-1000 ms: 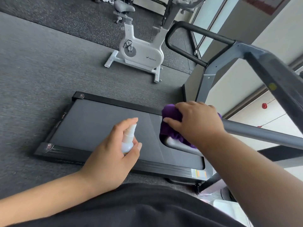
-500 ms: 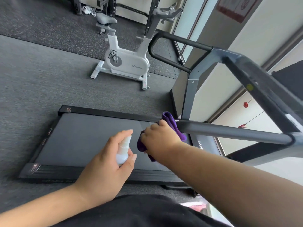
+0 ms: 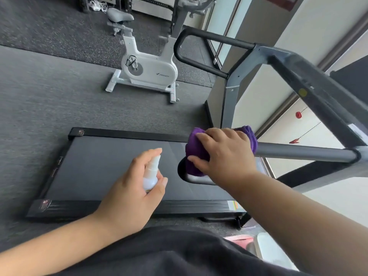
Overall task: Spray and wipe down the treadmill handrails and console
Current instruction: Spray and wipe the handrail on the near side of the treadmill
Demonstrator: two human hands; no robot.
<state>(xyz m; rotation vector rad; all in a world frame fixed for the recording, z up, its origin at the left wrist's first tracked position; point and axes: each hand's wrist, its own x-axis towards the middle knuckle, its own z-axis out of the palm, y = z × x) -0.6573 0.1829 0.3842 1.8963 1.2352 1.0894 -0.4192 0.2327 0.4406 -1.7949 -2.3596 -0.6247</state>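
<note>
Both hands busy: spray bottle (image 3: 151,172) upright, nozzle up; cloth (image 3: 199,154) wrapping handrail (image 3: 302,153).

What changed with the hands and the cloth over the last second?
The right hand slid the purple cloth out to the handrail end, then back round its bend, gripping it throughout. The left hand kept holding the spray bottle in the same pose, finger on the nozzle.

A purple cloth (image 3: 201,156) is wrapped over the curved end of the grey near handrail (image 3: 302,152). A small white spray bottle (image 3: 151,173) stands upright just left of that handrail end.
</note>
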